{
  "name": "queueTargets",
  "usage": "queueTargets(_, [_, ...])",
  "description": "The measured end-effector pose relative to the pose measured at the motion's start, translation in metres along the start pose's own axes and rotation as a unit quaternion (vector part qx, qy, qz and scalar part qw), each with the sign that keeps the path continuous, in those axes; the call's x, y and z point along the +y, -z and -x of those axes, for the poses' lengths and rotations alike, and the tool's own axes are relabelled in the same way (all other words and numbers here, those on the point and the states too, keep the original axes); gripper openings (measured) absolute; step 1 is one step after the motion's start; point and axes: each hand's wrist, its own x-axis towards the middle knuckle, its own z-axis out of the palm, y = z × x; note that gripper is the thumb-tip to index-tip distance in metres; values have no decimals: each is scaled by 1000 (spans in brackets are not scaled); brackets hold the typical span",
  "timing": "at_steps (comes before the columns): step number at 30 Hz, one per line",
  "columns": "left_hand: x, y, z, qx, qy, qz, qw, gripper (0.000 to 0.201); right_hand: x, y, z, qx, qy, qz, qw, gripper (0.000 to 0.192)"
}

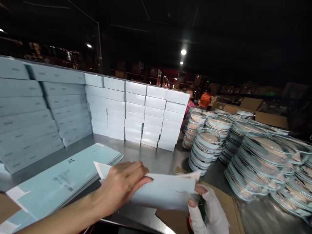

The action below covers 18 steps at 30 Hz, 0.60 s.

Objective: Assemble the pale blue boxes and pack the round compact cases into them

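Note:
In front of me a light blue cardboard box [168, 191], partly folded, is held up off the metal table. My left hand [126, 178], bare, is closed over its upper edge near the left end, where a white-lined flap sticks out. My right hand [207, 208], in a white glove with bare fingertips, pinches the box's right end. Something green and red shows by the right palm, too hidden to name. To the left lies a stack of flat light blue box blanks [80, 169] with dark print on top.
A wall of stacked pale blue boxes [136, 110] stands behind and to the left. On the right are stacks of round clear-lidded containers [204, 149]. A brown cardboard sheet [229, 201] lies under my right hand. Farther back are a person in orange [205, 100] and another in pink.

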Motion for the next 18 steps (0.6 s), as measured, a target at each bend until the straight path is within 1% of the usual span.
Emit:
queueTargets(1, [0,-1,-1,-1,24,10,1000,33,-1,0,-5,-33,-48,-61,996,39])
queueTargets(2, [-1,-2,-1,-6,47,18,999,32,-2,0,-10,-84,-97,-118,985,42])
queueTargets(4, [-3,-5,0,-14,78,30,996,32,-7,4,-19,-201,-179,-195,943,48])
queueTargets(5, [-3,-7,3,-17,91,31,995,32,-10,8,-23,-247,-200,-209,925,46])
queueTargets(6, [-1,-10,6,-18,101,31,994,32,-15,12,-28,-271,-206,-206,918,41])
queueTargets(7, [1,-14,9,-23,104,28,994,32,-22,16,-33,-272,-192,-192,923,35])
queueTargets(8, [5,-19,14,-34,97,24,994,31,-30,20,-37,-254,-158,-175,938,33])
queueTargets(9, [10,-24,18,-49,84,23,995,39,-39,23,-41,-229,-113,-155,954,33])
queueTargets(10, [15,-28,22,-68,74,27,995,64,-49,26,-46,-210,-71,-135,966,34])
queueTargets(11, [21,-31,24,-90,72,37,993,100,-60,28,-49,-203,-37,-116,972,34])
queueTargets(12, [26,-33,25,-117,87,57,988,131,-70,29,-53,-209,-10,-100,973,34])
queueTargets(13, [31,-32,25,-146,119,84,978,151,-81,30,-57,-224,11,-85,971,33])
queueTargets(14, [35,-30,22,-179,161,119,963,156,-90,30,-61,-240,30,-70,968,33])
queueTargets(15, [36,-26,19,-213,203,159,942,149,-98,29,-65,-256,56,-51,964,33])
queueTargets(16, [36,-20,15,-247,239,208,916,133,-104,29,-69,-267,88,-28,959,33])
queueTargets(17, [33,-13,11,-273,267,263,886,115,-107,29,-72,-258,122,1,958,30])
queueTargets(18, [29,-7,8,-282,288,322,856,97,-109,29,-75,-218,159,38,962,24])
